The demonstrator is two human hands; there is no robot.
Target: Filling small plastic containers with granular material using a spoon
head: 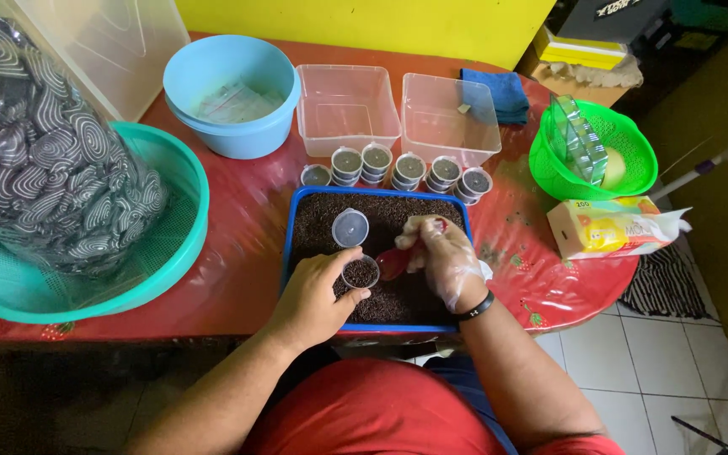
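My left hand (pixel 313 297) grips a small clear plastic cup (pixel 361 273) filled with dark grains; its hinged lid (pixel 350 227) stands open above it. In a thin clear glove, my right hand (pixel 441 257) holds a red spoon (pixel 393 263) whose bowl touches the cup's right side. Both hands hover over a blue tray (pixel 290 244) full of the same dark grains. Behind the tray stands a row of several filled, closed small cups (pixel 409 168).
Two clear square containers (pixel 347 108) and a light blue bowl (pixel 231 94) stand at the back. A teal basket (pixel 180 240) with a bag of patterned pieces sits left. At right are a green basket (pixel 629 147), a yellow packet (pixel 612 227) and a blue cloth (pixel 499 91).
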